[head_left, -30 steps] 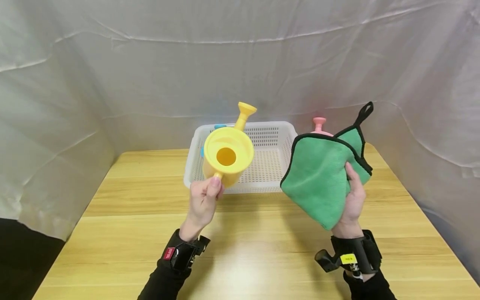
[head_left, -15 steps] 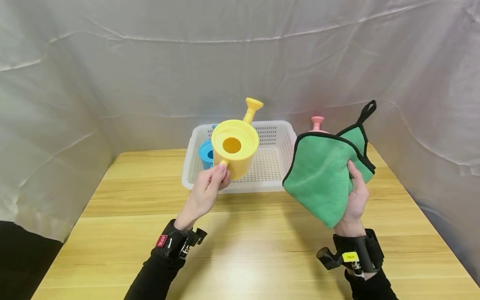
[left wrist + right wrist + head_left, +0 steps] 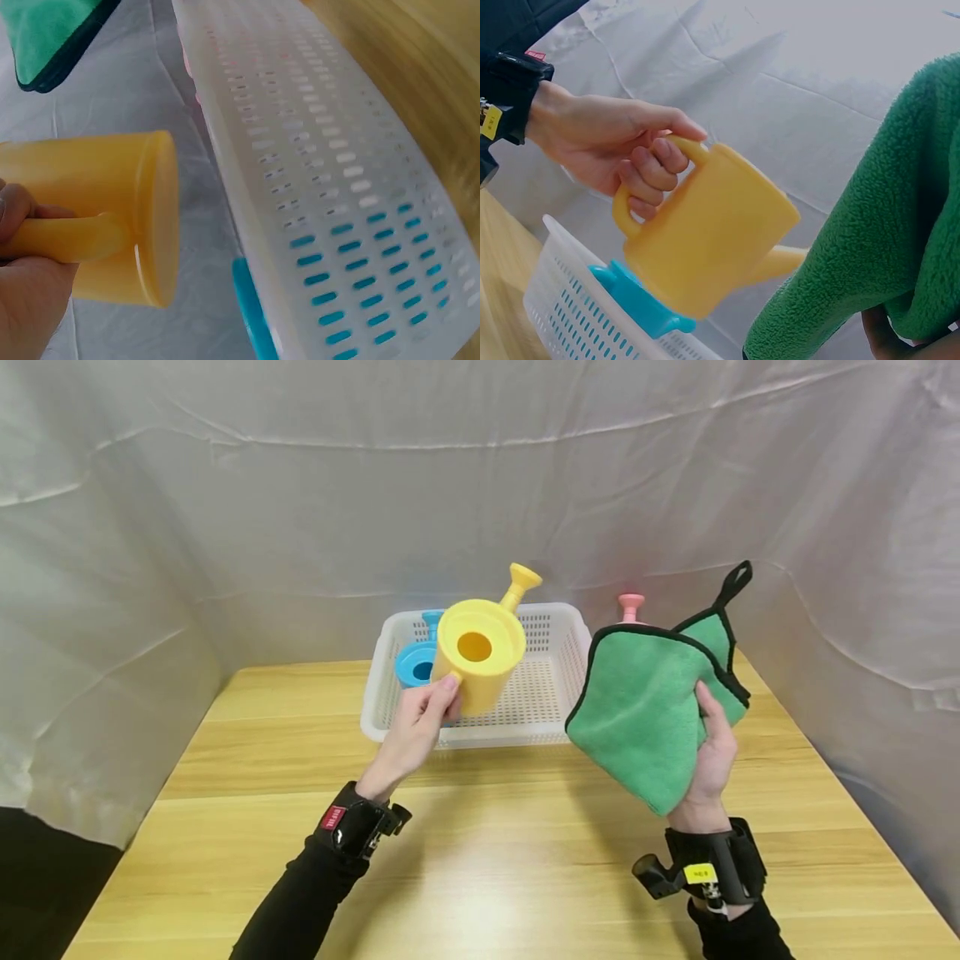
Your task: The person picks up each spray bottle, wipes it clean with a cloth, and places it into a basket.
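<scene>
My left hand [image 3: 411, 731] grips a yellow watering can [image 3: 480, 643] by its handle and holds it up over a white basket [image 3: 525, 737]. Its spout points away to the upper right. In the right wrist view the fingers [image 3: 649, 176] wrap through the yellow handle. Inside the basket, on its left side, a blue watering can [image 3: 415, 662] stands partly hidden behind the yellow one. A folded green cloth [image 3: 645, 710] with black edging and a hanging loop is held in my right hand [image 3: 708, 760], thumb on the near face.
A pink watering can [image 3: 632, 606] stands right of the basket, mostly hidden behind the cloth. The wooden table [image 3: 480, 860] meets a draped grey-white curtain [image 3: 480, 510] at the back and sides.
My left hand has carried the yellow watering can right and slightly away, so more of the blue can shows. The right hand and cloth have barely shifted.
</scene>
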A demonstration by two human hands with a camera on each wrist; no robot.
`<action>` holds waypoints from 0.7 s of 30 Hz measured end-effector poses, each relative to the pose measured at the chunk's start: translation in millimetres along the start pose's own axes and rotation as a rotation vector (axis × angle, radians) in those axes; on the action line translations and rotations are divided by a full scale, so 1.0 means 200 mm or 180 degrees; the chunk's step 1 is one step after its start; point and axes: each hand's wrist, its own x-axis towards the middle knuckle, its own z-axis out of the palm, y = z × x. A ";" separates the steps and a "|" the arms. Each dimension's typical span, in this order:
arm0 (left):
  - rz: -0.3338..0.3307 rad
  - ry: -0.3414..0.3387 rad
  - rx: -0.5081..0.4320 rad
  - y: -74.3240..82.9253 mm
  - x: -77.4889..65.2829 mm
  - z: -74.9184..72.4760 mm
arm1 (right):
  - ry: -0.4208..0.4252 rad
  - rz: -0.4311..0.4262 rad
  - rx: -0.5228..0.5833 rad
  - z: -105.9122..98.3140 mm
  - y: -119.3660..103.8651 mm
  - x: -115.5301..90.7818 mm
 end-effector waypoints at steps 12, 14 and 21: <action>0.0674 0.0065 0.0891 0.04 0.18 -0.13 | -0.0042 0.0043 0.0095 0.00 0.00 0.00; 0.0671 0.0020 0.0992 0.04 0.20 -0.14 | -0.0051 0.0032 0.0127 0.00 0.00 0.00; 0.0720 -0.0105 0.1140 0.06 0.24 -0.17 | -0.0124 -0.0012 0.0216 0.00 0.00 0.00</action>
